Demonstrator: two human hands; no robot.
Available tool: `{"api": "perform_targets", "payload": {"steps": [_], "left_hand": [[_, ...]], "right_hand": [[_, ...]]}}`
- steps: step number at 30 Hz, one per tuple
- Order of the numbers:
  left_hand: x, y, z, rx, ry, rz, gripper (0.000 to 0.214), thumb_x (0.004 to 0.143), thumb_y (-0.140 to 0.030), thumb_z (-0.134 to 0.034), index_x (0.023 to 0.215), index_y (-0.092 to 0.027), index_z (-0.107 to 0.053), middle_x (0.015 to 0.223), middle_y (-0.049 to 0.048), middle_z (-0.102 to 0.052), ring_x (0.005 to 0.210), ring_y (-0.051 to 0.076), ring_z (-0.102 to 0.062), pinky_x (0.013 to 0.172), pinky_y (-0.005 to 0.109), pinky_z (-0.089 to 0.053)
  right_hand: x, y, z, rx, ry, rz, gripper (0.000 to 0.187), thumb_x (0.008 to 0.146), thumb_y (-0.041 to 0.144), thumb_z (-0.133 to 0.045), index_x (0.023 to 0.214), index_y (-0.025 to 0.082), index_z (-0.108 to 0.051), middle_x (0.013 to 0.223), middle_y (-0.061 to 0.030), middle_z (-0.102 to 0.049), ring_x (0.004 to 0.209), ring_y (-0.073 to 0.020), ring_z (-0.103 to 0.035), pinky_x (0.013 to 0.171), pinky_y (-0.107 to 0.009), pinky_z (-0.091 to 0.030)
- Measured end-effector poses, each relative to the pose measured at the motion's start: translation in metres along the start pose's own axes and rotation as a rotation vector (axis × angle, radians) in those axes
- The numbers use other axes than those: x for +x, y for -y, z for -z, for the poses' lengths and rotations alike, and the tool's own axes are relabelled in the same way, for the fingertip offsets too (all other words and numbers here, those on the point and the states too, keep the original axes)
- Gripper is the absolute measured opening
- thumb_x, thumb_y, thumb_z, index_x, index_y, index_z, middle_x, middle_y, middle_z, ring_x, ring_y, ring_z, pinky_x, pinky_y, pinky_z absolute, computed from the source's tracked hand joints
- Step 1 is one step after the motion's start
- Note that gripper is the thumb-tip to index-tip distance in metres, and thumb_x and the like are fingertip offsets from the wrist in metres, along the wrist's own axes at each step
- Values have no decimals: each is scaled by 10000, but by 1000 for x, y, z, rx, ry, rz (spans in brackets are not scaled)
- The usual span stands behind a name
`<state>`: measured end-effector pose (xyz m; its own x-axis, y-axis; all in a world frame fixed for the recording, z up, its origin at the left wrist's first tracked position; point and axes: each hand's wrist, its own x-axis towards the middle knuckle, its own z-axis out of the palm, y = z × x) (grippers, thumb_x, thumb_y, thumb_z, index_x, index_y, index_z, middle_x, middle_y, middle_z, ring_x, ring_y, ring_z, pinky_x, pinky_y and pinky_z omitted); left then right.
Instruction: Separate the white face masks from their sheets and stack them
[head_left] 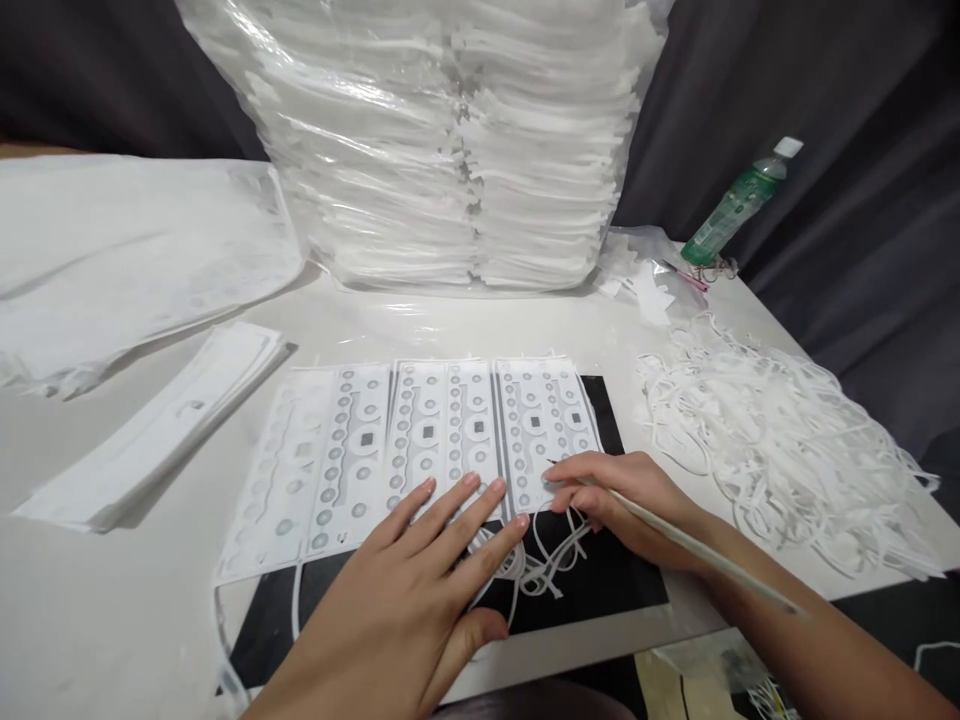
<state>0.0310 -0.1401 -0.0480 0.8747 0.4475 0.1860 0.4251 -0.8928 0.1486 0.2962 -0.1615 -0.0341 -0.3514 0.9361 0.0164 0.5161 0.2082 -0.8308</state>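
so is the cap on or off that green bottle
On: a white cap sits at the top end of the green bottle.

Readable text: you are getting none | Bottle (735,215): its green label (726,222) is showing too small and blurred for you to read | White sheets (499,400): they are showing you grey circles (359,510) and dark squares (478,428), nothing legible

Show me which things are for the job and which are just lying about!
Probably for the job:
printed sheets, under the left hand's fingertips
thin tool, in the right hand
black mat, under the sheets
cord pile, perhaps

Probably just lying about:
bottle
pink stick
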Motion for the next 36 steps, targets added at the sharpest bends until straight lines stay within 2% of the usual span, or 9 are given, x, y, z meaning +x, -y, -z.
{"api": "perform_targets", "payload": {"steps": [3, 6, 10, 15, 19, 22, 25, 30, 36], "left_hand": [[2, -3, 0, 5, -4, 53, 535, 910, -455, -478, 1419, -309, -401, 1473, 29, -416, 1335, 284, -394, 1104, 473, -268], [4, -6, 0, 10, 7, 66, 521, 923, -448, -450, 1425, -321, -390, 1480, 20, -406, 1346, 281, -374, 1106, 476, -245], [6, -6, 2, -24, -21, 62, 480, 916, -431, -475, 1386, -336, -446, 1464, 20, -429, 1323, 285, -400, 1091, 472, -277], [7, -3, 4, -16, -25, 61, 490, 925, -366, -478, 1409, -343, -409, 1464, 14, -430, 1309, 279, -427, 1069, 460, -325], [5, -1, 5, -2, -35, 13, 550, 905, -365, -519, 1433, -334, -370, 1471, 21, -419, 1299, 283, -445, 1046, 447, -365], [3, -3, 4, -9, -55, 44, 509, 917, -340, -501, 1416, -337, -398, 1458, 42, -436, 1296, 297, -447, 1034, 477, -371], [2, -4, 4, 2, -68, 37, 479, 927, -336, -483, 1401, -356, -414, 1439, 71, -457, 1297, 306, -443, 1019, 501, -375], [2, -3, 3, 42, -42, 2, 516, 921, -354, -496, 1421, -380, -371, 1401, 78, -498, 1274, 319, -461, 992, 519, -393], [1, -3, 1, 38, -61, 22, 517, 932, -373, -491, 1429, -393, -352, 1394, 54, -510, 1274, 310, -461, 1011, 509, -374]], "right_hand": [[2, 1, -1, -23, 17, 128, 255, 975, 378, -416, 1020, 222, -612, 903, -22, -717, 810, -131, -681, 728, -242, -522], [2, 7, -5, -9, 36, 130, 145, 918, 361, -546, 880, 223, -567, 928, -19, -713, 893, -152, -676, 766, -261, -521], [3, 12, -18, -82, 29, 158, 166, 876, 333, -614, 755, 236, -555, 788, 5, -701, 706, -133, -626, 661, -254, -512], [1, 9, -16, -49, -194, 313, 292, 870, 287, -620, 601, 239, -516, 697, 0, -712, 574, -123, -569, 527, -255, -486], [-1, 9, -3, 38, -344, 209, 412, 876, 324, -609, 572, 241, -343, 612, 1, -684, 519, -131, -586, 561, -301, -510], [-1, 9, -1, 105, -257, 89, 335, 875, 356, -610, 678, 240, -365, 832, -49, -735, 807, -185, -694, 740, -346, -539], [1, 10, -7, 144, -53, 130, 319, 844, 310, -661, 739, 241, -367, 1104, -71, -713, 1024, -189, -662, 837, -343, -525], [2, 11, -21, 262, -63, 243, 377, 867, 261, -626, 668, 243, -307, 979, -51, -749, 889, -151, -704, 721, -274, -554], [3, 6, -20, 189, -109, 254, 374, 830, 276, -678, 671, 233, -343, 968, -55, -739, 890, -160, -693, 740, -272, -533]]}}
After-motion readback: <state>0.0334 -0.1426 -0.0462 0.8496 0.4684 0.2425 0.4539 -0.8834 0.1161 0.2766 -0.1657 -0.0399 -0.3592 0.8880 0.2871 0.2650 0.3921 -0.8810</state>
